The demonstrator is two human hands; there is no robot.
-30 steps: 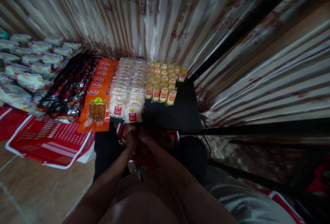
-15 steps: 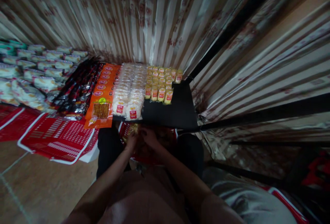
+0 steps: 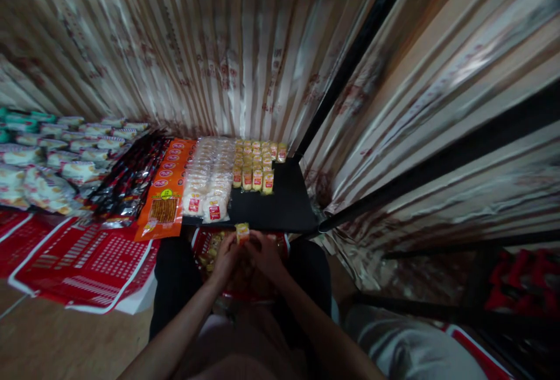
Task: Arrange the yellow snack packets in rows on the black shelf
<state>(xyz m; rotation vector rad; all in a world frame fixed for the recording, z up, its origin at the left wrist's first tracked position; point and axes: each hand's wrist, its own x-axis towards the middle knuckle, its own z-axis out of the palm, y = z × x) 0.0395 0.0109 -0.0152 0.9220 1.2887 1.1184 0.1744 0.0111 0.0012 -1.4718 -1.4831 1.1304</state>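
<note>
Between my two hands, over my lap, is a small yellow wrapped snack point(image 3: 242, 233) with a red-and-white label. My left hand point(image 3: 226, 254) grips it from the left, and my right hand point(image 3: 265, 256) has its fingers closed on its right side. Beneath them, a red basket point(image 3: 198, 246) sits between my legs with more yellow-wrapped snacks in it, partly hidden by my hands. Just beyond, similar yellow snacks point(image 3: 257, 179) stand in rows on the black shelf point(image 3: 284, 205).
Left along the shelf lie clear packs of white rice crackers point(image 3: 215, 196), orange snack bags point(image 3: 163, 205), dark packets point(image 3: 126, 193) and white bags point(image 3: 48, 185). Red baskets point(image 3: 83, 263) stand below at left. Black bars point(image 3: 359, 59) and striped sheeting point(image 3: 245, 48) close the back and right.
My hands have risen from inside the basket to its far edge, and a yellow snack now shows between them. The camera view has shifted, so the shelf appears lower and further left.
</note>
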